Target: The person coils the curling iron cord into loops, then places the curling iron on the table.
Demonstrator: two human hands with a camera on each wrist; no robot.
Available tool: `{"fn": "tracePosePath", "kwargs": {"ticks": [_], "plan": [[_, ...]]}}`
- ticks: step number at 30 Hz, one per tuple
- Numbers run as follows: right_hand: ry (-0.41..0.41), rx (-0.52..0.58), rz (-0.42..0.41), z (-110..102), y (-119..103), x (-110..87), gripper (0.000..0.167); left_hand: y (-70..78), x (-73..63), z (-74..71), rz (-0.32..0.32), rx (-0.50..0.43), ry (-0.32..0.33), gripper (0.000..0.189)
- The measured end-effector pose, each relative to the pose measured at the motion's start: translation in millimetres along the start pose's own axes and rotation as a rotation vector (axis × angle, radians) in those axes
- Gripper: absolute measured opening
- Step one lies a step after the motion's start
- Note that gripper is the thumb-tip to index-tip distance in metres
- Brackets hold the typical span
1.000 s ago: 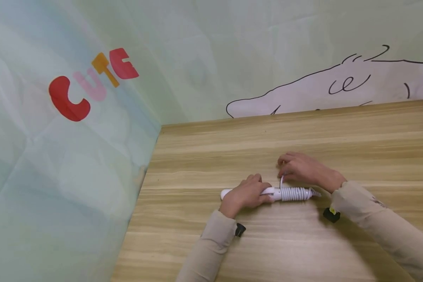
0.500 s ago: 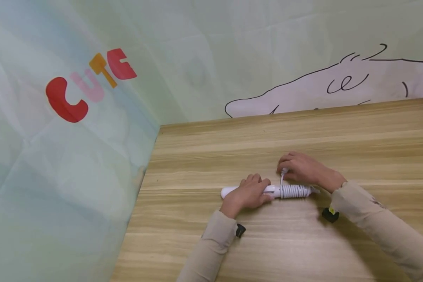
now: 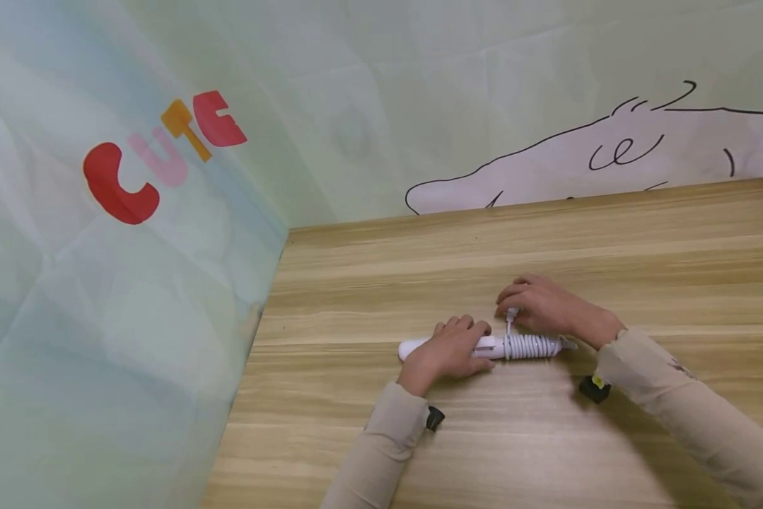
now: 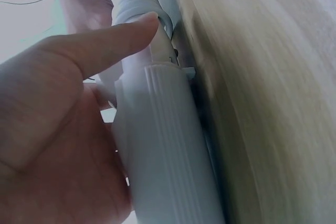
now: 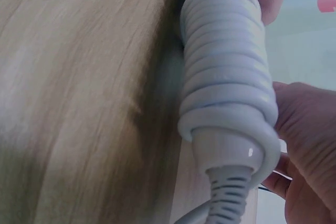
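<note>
A white hair iron [image 3: 494, 346] lies lengthwise on the wooden table, its grey-white cord [image 3: 530, 346] wound in tight coils round the handle. My left hand [image 3: 447, 348] holds the body from above, fingers over the far side and thumb on the near side. In the left wrist view the thumb [image 4: 121, 43] reaches along the iron to the coils. Just beyond the iron, my right hand [image 3: 546, 304] pinches the plug [image 3: 512, 313] at the cord's free end. The right wrist view shows the coils [image 5: 228, 66] close up and the ribbed strain relief [image 5: 228, 195]; the plug is hidden there.
The wood-grain table [image 3: 368, 283] extends around both hands. A pale printed cloth [image 3: 126, 318] with coloured letters hangs along the left side, and another with a line drawing [image 3: 623, 152] stands behind the back edge.
The plug has come into view at my right fingers, which have shifted slightly left. My left hand stays on the iron, its thumb a little lower on the near side.
</note>
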State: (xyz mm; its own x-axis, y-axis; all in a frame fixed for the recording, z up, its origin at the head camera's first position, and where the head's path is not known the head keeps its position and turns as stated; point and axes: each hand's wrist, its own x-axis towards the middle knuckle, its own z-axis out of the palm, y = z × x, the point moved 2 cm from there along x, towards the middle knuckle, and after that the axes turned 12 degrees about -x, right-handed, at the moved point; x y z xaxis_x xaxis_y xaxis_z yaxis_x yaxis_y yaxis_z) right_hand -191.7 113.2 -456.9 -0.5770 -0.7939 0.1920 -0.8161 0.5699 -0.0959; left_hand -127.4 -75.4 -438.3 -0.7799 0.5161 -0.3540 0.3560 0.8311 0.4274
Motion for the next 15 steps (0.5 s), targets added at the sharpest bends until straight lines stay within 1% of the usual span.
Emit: {"fn": "tracePosePath", "kwargs": {"ticks": [4, 6, 8, 10, 11, 13, 15], "plan": [[-0.011, 0.005, 0.007, 1, 1, 0.1, 0.025, 1.1, 0.8, -0.2, 0.004, 0.007, 0.007, 0.053], [-0.019, 0.013, 0.009, 0, 2, -0.4, 0.026, 0.5, 0.8, -0.3, 0.0, -0.005, 0.008, 0.057], [-0.01, 0.022, 0.012, -2, 4, -1.3, 0.029, -1.3, 1.0, -0.5, -0.013, -0.04, 0.012, 0.062], [0.028, 0.035, 0.03, -8, 7, -3.4, 0.031, -4.6, 1.2, -2.2, -0.031, -0.095, 0.028, 0.065], [0.055, 0.04, 0.05, -13, 9, -4.7, 0.032, -7.1, 1.0, -3.8, -0.043, -0.128, 0.045, 0.067], [0.114, 0.055, 0.117, -26, 12, -8.2, 0.032, -12.9, -0.1, -9.6, -0.063, -0.19, 0.111, 0.069], [0.172, 0.074, 0.206, -41, 12, -12.5, 0.03, -19.2, -2.9, -19.0, -0.075, -0.226, 0.219, 0.067]]}}
